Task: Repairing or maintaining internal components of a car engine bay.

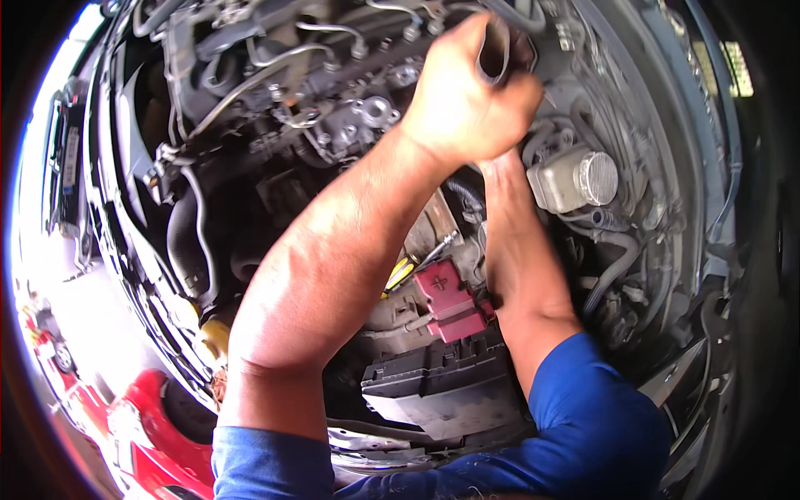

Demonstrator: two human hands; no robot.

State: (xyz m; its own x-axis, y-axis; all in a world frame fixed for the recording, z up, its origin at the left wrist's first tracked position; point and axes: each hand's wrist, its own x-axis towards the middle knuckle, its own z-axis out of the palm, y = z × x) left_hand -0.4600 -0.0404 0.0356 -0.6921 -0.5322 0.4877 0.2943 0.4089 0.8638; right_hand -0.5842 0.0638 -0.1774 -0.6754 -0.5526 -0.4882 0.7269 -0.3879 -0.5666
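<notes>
My left hand is closed in a fist around a dark hose-like piece, whose hollow end shows above the fingers. It is at the top of the engine bay, over the rear of the engine. My right forearm reaches up to the same spot. Most of my right hand is hidden behind the left one, so its fingers cannot be made out. Below, between my arms, a yellow-handled screwdriver lies beside the red terminal cover on the battery.
A pale fluid reservoir with a ribbed round cap stands right of my right forearm. A black box sits near the front. Metal pipes cross the engine. Hoses run along the right side. A red car stands outside, lower left.
</notes>
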